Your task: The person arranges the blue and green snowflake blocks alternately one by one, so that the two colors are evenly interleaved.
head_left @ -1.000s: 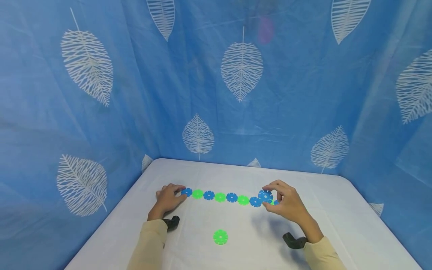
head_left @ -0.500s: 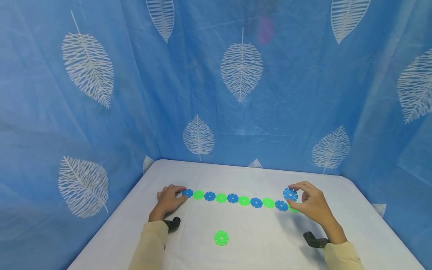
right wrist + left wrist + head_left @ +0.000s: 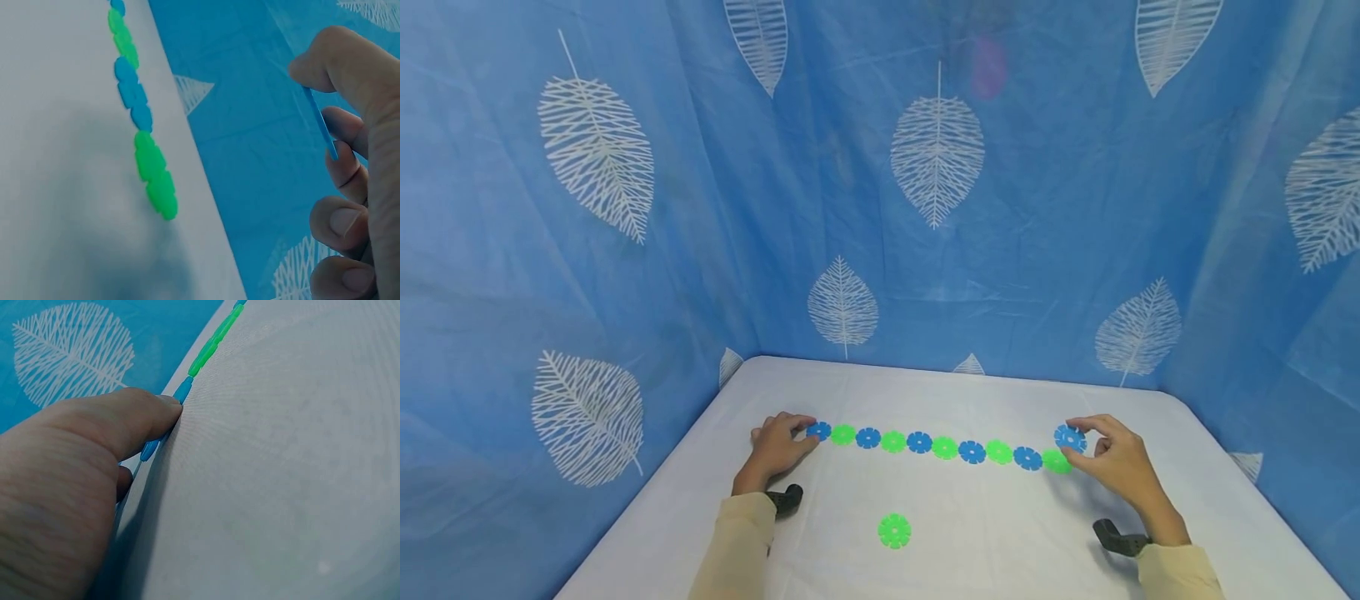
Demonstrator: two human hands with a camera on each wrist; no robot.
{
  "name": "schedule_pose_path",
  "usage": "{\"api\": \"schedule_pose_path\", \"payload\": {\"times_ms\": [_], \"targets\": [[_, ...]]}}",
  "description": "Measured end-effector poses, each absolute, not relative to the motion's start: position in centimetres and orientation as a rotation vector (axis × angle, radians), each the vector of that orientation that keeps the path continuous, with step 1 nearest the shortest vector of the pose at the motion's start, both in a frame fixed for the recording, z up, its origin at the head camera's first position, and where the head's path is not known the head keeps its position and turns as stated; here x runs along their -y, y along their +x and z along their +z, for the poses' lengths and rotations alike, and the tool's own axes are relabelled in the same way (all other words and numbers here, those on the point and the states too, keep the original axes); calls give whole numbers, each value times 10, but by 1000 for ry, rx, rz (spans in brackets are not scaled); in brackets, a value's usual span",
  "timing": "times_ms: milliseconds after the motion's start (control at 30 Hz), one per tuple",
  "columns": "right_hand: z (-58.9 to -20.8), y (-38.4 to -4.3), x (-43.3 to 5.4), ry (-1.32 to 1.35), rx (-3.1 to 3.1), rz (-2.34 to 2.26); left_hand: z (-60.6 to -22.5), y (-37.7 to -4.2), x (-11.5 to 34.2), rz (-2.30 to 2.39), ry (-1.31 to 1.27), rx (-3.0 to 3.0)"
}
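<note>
A row of notched plastic snowflake discs, blue and green by turns, lies across the white table. At its left end my left hand (image 3: 777,452) pinches the outermost blue disc (image 3: 820,431) between thumb and fingers; in the left wrist view the thumb (image 3: 150,412) presses along that disc's edge. Over the right end, my right hand (image 3: 1112,462) holds another blue disc (image 3: 1070,438) by its edges, raised above the last green disc (image 3: 1057,461). The right wrist view has this held disc (image 3: 320,125) edge-on, apart from the row's green end disc (image 3: 155,175).
A single green disc (image 3: 894,531) lies nearer the front of the table. Blue curtains with white leaf prints (image 3: 842,308) hang behind the table and at both sides. A dark wrist-worn device (image 3: 1122,540) sits under the right wrist, another (image 3: 786,500) at the left.
My right hand has travelled right along the row with the blue disc, uncovering the green and blue discs at that end. The left hand stays at the left end.
</note>
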State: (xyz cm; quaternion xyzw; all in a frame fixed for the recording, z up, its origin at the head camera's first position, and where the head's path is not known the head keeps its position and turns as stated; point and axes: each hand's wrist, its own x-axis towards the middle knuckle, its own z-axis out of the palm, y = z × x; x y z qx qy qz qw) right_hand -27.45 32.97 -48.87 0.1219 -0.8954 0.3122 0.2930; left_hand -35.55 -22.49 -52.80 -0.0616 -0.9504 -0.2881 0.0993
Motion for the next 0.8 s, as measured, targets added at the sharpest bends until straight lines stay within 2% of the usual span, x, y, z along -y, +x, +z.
{"api": "schedule_pose_path", "payload": {"times_ms": [800], "targets": [[-518, -275, -349, 0, 2701, 843, -525, -353, 225, -868, -181, 2813]]}}
